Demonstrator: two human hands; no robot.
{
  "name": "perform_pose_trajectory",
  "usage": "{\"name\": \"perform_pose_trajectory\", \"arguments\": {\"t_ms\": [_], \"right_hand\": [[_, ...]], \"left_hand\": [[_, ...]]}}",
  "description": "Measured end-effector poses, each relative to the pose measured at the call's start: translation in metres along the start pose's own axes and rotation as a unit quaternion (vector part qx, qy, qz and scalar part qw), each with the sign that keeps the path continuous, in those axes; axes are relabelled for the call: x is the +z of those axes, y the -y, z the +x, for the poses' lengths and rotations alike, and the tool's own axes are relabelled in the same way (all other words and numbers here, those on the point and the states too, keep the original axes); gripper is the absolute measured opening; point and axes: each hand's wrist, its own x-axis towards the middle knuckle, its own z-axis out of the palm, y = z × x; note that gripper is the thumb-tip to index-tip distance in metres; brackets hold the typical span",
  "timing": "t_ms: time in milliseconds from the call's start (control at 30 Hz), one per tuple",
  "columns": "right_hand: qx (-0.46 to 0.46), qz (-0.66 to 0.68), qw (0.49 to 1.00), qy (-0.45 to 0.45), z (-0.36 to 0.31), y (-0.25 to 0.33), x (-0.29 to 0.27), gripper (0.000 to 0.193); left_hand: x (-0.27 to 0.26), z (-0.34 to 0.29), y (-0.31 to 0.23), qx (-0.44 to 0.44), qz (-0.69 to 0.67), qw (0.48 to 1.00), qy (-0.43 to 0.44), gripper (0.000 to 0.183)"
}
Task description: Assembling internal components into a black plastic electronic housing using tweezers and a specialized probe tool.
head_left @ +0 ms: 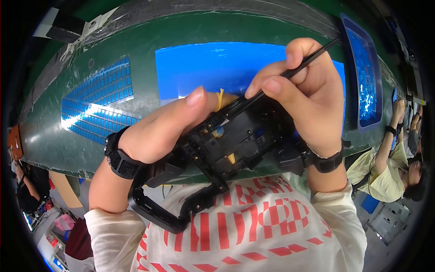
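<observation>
A black plastic housing [247, 147] with small metal screws or inserts and a yellowish tab lies at the table's near edge. My left hand [165, 124] grips its far left edge, thumb raised; a yellow finger cot [220, 99] covers one fingertip. My right hand [312, 95] is closed on black tweezers [324, 49], held slantwise over the housing. Their tips reach down beside a small blue piece [218, 132] in it; whether they pinch that piece, I cannot tell. A black curved frame [170, 220] hangs over the table edge toward my body.
Sheets of small blue stickers [106, 81] lie on the green table [145, 36] at the left. Behind my hands is a plain blue sheet [204, 63]. A blue tray [379, 90] of shiny blue bits stands at the right. Other people [385, 177] sit on both sides.
</observation>
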Motion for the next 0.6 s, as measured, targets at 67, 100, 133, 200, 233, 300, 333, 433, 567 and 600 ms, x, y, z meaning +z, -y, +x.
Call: {"name": "perform_pose_trajectory", "arguments": {"t_ms": [67, 100, 133, 200, 233, 300, 333, 433, 567, 600], "right_hand": [[0.004, 0.002, 1.0, -0.001, 0.001, 0.0, 0.0, 0.028], [0.006, 0.005, 1.0, -0.001, 0.0, 0.001, 0.0, 0.028], [0.005, 0.005, 1.0, -0.001, 0.0, 0.002, 0.0, 0.028], [0.004, -0.006, 1.0, 0.003, 0.0, 0.002, 0.0, 0.027], [0.004, -0.007, 1.0, 0.003, 0.0, 0.002, -0.001, 0.027], [-0.003, -0.007, 1.0, 0.007, 0.0, 0.0, -0.002, 0.027], [-0.005, -0.007, 1.0, 0.008, 0.0, 0.0, -0.001, 0.027], [-0.004, -0.003, 1.0, 0.004, -0.001, 0.0, -0.002, 0.027], [-0.013, 0.007, 1.0, -0.011, 0.001, -0.002, 0.001, 0.026], [-0.024, 0.002, 0.999, -0.028, 0.001, 0.0, 0.002, 0.026]], "left_hand": [[0.004, 0.002, -0.004, 0.03, 0.002, 0.999, -0.012, 0.094], [0.005, 0.002, -0.005, 0.03, 0.002, 0.999, -0.013, 0.094], [0.007, 0.002, -0.006, 0.041, -0.006, 0.999, -0.016, 0.094], [0.013, 0.003, -0.006, 0.053, -0.014, 0.998, -0.019, 0.093], [0.018, 0.002, -0.003, 0.073, -0.069, 0.993, -0.062, 0.077], [0.017, 0.002, 0.001, 0.094, -0.122, 0.982, -0.104, 0.061], [0.012, 0.0, 0.003, 0.09, -0.108, 0.987, -0.073, 0.061], [0.008, -0.001, 0.003, 0.071, -0.09, 0.992, -0.044, 0.059], [0.014, -0.002, -0.005, 0.039, -0.146, 0.987, -0.048, 0.045], [0.013, -0.002, -0.008, 0.038, -0.147, 0.987, -0.047, 0.045]]}}
